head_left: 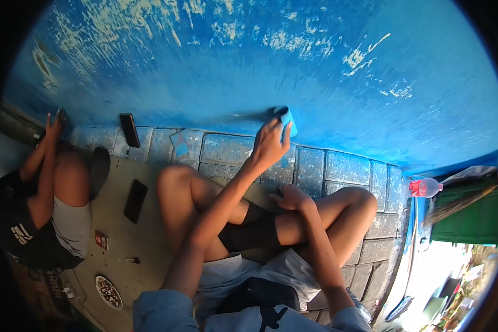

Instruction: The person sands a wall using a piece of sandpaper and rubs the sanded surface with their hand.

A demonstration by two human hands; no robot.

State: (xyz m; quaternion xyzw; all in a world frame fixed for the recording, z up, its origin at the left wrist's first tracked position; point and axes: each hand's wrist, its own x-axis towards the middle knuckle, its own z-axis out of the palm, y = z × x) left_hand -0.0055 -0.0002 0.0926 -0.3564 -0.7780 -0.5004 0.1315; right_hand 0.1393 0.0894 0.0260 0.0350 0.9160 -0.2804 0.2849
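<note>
Head view: a single lens worn on the person's brow, aimed forward and steeply down
Blue wall point(326, 83): faced at close range, across the upper part
Left hand point(271, 145), right hand point(295, 199): near mid-frame, seen from above
Bent legs point(343, 213): below the lens, lower middle
Left side: reaches a neighbouring person point(36, 216)
Right side: reaches a bottle point(426, 188)
Rim: dark and curved, wide-angle
</note>
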